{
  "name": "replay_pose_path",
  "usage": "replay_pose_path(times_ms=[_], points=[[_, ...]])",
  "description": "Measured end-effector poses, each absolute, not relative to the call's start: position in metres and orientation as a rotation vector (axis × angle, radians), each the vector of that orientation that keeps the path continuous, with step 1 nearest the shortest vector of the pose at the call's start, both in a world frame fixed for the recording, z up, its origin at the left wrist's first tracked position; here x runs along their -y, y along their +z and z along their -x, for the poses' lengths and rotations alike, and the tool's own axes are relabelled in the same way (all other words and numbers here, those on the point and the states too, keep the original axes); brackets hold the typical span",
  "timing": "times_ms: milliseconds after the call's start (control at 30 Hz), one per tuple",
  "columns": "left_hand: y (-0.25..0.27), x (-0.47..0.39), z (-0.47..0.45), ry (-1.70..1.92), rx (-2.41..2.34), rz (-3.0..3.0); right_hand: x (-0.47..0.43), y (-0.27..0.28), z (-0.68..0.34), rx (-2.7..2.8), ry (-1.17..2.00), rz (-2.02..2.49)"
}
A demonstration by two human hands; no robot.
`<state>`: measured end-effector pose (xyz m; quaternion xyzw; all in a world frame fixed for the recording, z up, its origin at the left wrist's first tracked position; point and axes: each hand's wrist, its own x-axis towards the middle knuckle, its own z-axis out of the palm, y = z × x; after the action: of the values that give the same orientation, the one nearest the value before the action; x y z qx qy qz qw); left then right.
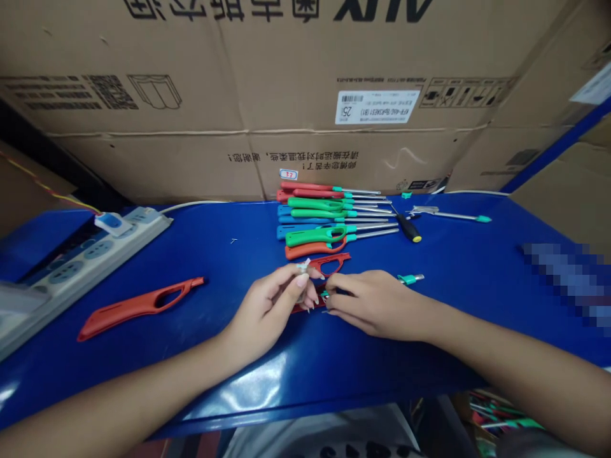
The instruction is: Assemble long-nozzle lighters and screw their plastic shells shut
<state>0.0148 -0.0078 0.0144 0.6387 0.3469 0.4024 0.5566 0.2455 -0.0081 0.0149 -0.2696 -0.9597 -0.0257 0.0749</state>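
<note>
My left hand (pixel 267 312) is closed, pinching a small translucent piece (pixel 302 269) between thumb and fingers. My right hand (pixel 382 305) sits beside it with fingers bent inward over a red lighter casing (pixel 305 307), which the hands partly cover. Between the fingertips I see a bit of teal and thin metal, but what the right fingers grip is hidden. Just behind the hands lies a red casing half (pixel 341 261) with a finger loop. A teal collar with a short metal end (pixel 410 278) shows past my right hand. Another red casing half (pixel 143 308) rests at the left.
Red, green, blue and orange long-nosed lighters (pixel 315 216) lie stacked at the back. Right of them are a black screwdriver (pixel 408 226), a metal barrel (pixel 458 216) and a teal piece (pixel 407 195). A power strip (pixel 86 267) runs along the left, before a cardboard wall (pixel 191 159).
</note>
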Motion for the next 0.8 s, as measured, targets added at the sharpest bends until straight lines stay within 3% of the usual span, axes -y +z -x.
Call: replay_pose_path(times_ms=[167,533,800], points=[[0.015,0.008,-0.016,0.877,-0.885,-1.430,0.009,0.010,-0.245,2.766,0.183,0.878],[0.009,-0.002,-0.014,0.863,-1.023,-1.520,-0.008,-0.001,-0.242,1.830,1.350,1.092],[0.007,-0.002,-0.014,0.893,-1.038,-1.632,-0.011,-0.002,-0.241,1.809,1.193,1.028]])
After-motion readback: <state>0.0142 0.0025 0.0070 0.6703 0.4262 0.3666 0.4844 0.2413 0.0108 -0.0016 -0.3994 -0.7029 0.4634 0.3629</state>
